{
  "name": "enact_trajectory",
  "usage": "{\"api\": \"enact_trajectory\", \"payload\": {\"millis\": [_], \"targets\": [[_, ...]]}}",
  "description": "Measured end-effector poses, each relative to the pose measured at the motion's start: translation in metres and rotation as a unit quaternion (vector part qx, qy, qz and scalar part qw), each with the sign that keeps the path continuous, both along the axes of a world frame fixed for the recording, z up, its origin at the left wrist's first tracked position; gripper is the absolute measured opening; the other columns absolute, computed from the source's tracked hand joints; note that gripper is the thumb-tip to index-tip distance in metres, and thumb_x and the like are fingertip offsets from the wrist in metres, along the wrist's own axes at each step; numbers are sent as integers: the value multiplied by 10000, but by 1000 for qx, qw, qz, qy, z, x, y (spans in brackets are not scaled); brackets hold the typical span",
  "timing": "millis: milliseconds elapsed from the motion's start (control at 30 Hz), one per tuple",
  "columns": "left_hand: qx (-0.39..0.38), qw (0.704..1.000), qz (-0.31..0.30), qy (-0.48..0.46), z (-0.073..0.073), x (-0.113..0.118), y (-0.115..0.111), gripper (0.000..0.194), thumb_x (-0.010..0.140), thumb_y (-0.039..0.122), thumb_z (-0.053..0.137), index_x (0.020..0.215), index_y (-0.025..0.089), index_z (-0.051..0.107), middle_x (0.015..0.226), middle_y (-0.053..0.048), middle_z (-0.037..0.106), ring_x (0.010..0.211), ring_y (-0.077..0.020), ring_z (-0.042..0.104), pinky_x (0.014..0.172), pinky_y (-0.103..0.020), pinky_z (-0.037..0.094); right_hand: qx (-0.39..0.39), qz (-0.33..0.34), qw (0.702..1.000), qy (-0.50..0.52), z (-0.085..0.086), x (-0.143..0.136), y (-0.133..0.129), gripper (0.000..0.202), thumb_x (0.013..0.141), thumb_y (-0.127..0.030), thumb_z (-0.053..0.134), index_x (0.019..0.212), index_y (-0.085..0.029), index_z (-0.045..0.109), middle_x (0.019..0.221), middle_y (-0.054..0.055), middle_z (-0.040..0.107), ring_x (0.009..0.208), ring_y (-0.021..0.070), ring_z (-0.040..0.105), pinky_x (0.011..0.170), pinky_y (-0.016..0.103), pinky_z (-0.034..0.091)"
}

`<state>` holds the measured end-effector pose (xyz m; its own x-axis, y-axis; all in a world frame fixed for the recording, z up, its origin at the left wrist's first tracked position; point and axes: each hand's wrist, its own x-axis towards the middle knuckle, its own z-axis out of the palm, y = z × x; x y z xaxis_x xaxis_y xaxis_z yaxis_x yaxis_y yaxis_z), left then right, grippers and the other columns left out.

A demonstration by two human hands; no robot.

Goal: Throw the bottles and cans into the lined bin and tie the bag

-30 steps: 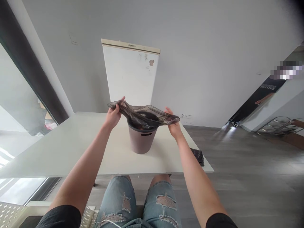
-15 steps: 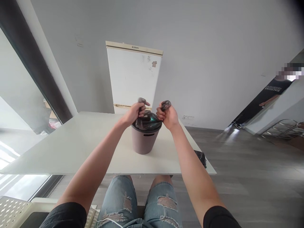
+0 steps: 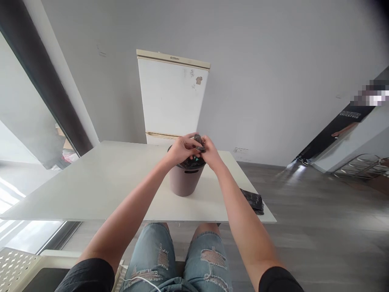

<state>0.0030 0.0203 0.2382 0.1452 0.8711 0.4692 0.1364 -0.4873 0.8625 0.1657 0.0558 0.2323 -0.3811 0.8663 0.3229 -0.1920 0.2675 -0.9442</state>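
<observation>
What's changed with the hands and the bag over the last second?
Both hands came together: the left hand and right hand moved inward from a wide spread and now meet above the bin, pinching the gathered ends of the dark bag. Nothing was let go. Bin, table and the dark bundle at its edge stayed put.

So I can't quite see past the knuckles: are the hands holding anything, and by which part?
Both hands, left hand and right hand, pinch the gathered top ends of the dark translucent plastic bag above the round mauve bin.
</observation>
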Motion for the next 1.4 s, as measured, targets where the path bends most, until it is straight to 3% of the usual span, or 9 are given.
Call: {"api": "enact_trajectory", "payload": {"millis": [167, 333, 433, 533, 733, 900, 1000, 1200, 1400], "targets": [[20, 996, 84, -26, -2, -1, -3, 113, 856, 282, 750, 882, 205, 829, 662, -28, 709, 546, -147, 643, 555, -279, 534, -10, 69, 997, -16, 2, 7, -23, 347, 830, -219, 813, 909, -274, 480, 677, -81, 586, 608, 113, 523, 559, 206, 402], [92, 975, 200, -17, -10, 7, -13, 132, 867, 219, 707, 939, 260, 810, 728, -11, 739, 618, -163, 653, 621, -295, 524, 139, -37, 987, -66, -3, 20, -34, 276, 884, -243, 758, 973, -290, 501, 774, -60, 613, 697, 142, 537, 668, 250, 430], [142, 961, 237, 23, -10, 12, -21, 170, 872, 180, 676, 925, 280, 803, 817, -16, 773, 715, -186, 684, 738, -324, 539, 293, -159, 932, -144, -10, 22, -33, 136, 929, -131, 590, 915, -266, 579, 847, -9, 600, 796, 180, 566, 771, 311, 432], [126, 963, 238, 22, -7, 13, -24, 135, 876, 201, 681, 864, 265, 799, 820, -38, 775, 734, -209, 689, 740, -346, 540, 393, -231, 858, -235, -23, 21, -30, 299, 951, -69, 457, 912, -247, 694, 959, 50, 622, 893, 216, 611, 865, 384, 399], [30, 979, 201, 8, -2, 8, -20, 141, 861, 292, 725, 747, 213, 755, 667, -45, 697, 596, -180, 610, 578, -320, 477, 423, -332, 789, -297, -43, 9, -36, 435, 1011, -75, 374, 1169, -242, 743, 1140, 131, 644, 1043, 265, 643, 909, 436, 349], [-59, 991, 98, 63, 12, -5, -20, 345, 802, 249, 684, 496, 190, 534, 469, 17, 480, 450, -96, 401, 466, -267, 302, 456, -278, 790, -302, -39, 6, -44, 353, 1120, -288, 372, 1317, -223, 658, 1288, 176, 638, 1169, 291, 620, 931, 433, 382], [-117, 982, 33, 142, 23, -14, -24, 294, 742, 189, 667, 489, 179, 518, 468, 30, 463, 459, -78, 383, 457, -242, 264, 460, -214, 806, -304, -34, 14, -38, 317, 1119, -411, 444, 1196, -216, 683, 1185, 140, 678, 1093, 272, 622, 892, 398, 409], [-132, 982, 1, 133, 25, -18, -28, 118, 782, 248, 728, 728, 150, 764, 714, -49, 731, 629, -124, 636, 596, -231, 520, 432, -174, 837, -288, -25, 27, -22, 308, 1101, -384, 502, 890, -214, 648, 860, 50, 641, 852, 222, 584, 819, 368, 415], [-124, 992, 22, 9, 16, -22, -15, 315, 829, 401, 814, 992, 133, 848, 852, -93, 805, 765, -185, 733, 757, -318, 619, 405, -227, 853, -239, -22, 26, -20, 293, 1051, -398, 570, 860, -215, 696, 1284, 119, 552, 1144, 277, 531, 1031, 459, 462]]}}
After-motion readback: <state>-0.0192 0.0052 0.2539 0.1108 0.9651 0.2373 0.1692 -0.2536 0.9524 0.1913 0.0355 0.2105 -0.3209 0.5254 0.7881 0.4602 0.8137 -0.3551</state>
